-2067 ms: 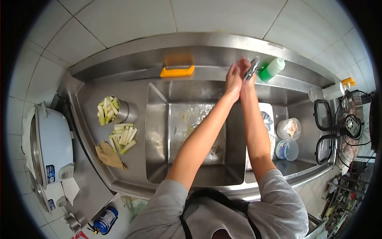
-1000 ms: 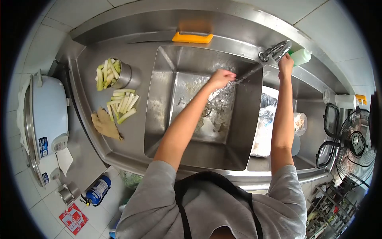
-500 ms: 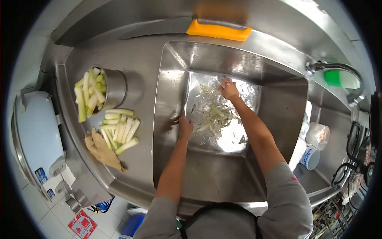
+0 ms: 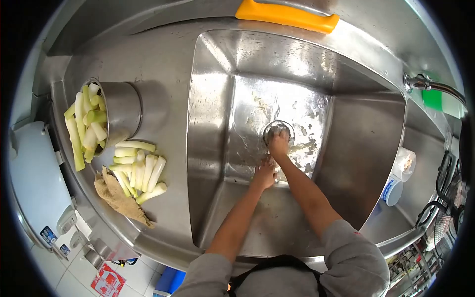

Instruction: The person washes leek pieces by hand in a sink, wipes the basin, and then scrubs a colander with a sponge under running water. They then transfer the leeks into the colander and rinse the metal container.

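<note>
Inside the metal sink basin (image 4: 262,213), my right hand (image 4: 278,143) is at the round drain (image 4: 271,127), fingers pointing into it; its fingertips are partly hidden. My left hand (image 4: 265,173) is close below, near the basin floor's front edge, its fingers bunched over pale scraps. What either hand holds is too small to make out. Wet bits of vegetable trimmings (image 4: 307,146) lie on the basin floor right of the drain.
A steel pot (image 4: 122,110) of cut leek stalks (image 4: 79,119) lies on the left counter, beside loose stalks (image 4: 148,171) and a brown root-like piece (image 4: 118,198). An orange-yellow object (image 4: 287,16) rests on the back ledge. The faucet (image 4: 420,81) and plastic tubs (image 4: 392,190) are at right.
Both hands have moved together toward the drain, the right down and the left rightward. The heap of trimmings at the basin's middle is gone and the drain shows. The view has shifted.
</note>
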Motion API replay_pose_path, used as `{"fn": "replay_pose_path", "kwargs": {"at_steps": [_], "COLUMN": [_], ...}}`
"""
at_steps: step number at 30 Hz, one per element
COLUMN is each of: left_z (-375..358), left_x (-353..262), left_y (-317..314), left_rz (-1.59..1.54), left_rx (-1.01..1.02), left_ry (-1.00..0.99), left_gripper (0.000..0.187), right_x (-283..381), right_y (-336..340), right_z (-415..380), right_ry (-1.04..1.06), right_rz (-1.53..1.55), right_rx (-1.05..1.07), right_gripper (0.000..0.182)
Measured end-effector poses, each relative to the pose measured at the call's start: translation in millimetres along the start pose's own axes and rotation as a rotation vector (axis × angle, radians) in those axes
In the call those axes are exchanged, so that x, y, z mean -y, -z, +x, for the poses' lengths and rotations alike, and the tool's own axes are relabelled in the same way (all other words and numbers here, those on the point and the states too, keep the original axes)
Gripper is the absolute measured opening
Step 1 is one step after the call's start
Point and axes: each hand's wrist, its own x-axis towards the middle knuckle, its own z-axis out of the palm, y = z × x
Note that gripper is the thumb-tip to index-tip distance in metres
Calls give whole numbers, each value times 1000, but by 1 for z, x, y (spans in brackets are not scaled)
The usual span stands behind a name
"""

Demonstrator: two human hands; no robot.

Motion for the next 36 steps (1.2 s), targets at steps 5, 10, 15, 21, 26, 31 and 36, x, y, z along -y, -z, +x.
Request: {"fn": "replay_pose_path", "kwargs": {"at_steps": [5,10,15,21,26,31,36], "left_z": [19,41,77,110,67,13,4], "left_x": [19,51,54,34,8,4,-4], "left_y": [66,110,137,144,41,-16,71], "left_rz": [-231,-250,-55,63,282,-29,72], "left_rx": [-350,-591,-635,-328,-202,-177,-116], "left_ry": [117,60,126,55,-121,-263,-42], "left_gripper": [24,28,43,64,59,45,32], "right_x": [-14,-9,-20,-90,-72,-40,-7], "right_y": [11,26,87,84,49,36,8], "right_z": [13,-10,9,125,35,-9,19], "right_ry": [-207,-95,318,23,182,42,-227], "right_rz": [148,179,299,69,288,427,134], "right_rx": [390,686,808,85,60,189,396], "right_gripper": [16,20,26,25,24,25,20]}}
